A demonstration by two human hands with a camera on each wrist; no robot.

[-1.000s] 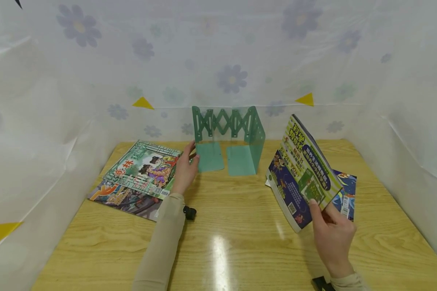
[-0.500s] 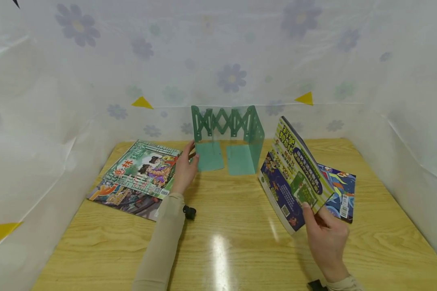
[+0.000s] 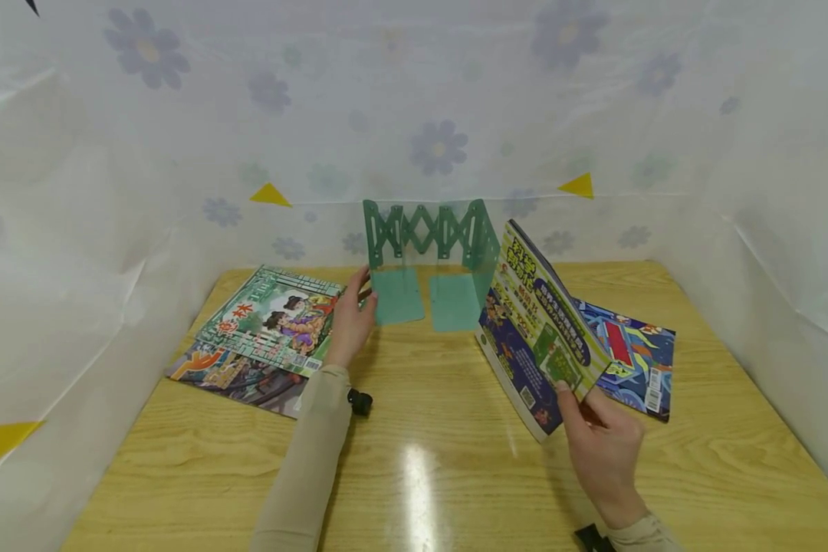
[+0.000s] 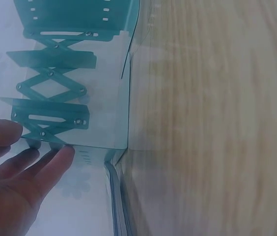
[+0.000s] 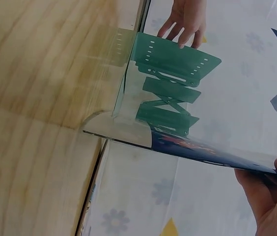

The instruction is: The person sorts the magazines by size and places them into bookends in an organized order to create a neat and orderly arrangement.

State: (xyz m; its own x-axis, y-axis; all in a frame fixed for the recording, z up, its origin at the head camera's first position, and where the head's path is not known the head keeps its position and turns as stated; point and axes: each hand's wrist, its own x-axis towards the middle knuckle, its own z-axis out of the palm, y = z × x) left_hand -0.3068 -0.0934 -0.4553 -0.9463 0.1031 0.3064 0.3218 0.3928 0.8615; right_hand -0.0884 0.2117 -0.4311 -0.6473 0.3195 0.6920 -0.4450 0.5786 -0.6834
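Note:
A green expandable metal bookend stands upright at the back of the table, its crisscross linkage stretched out. My left hand touches the outer face of its left end panel, fingers fairly straight, as the left wrist view also shows. My right hand pinches the lower corner of a yellow-green and dark blue magazine, thumb on the facing cover and fingers behind. This magazine is held up and tilted, close to the right end panel and partly covering it. In the right wrist view its lower edge reaches toward the bookend.
Left of the bookend, a green-covered magazine overlaps another magazine on the wooden table. Behind the held one lies a blue magazine. A flower-patterned sheet encloses the back and sides.
My right hand has carried the magazine leftward toward the bookend, uncovering more of the blue magazine on the table. The left hand and the bookend have stayed in place.

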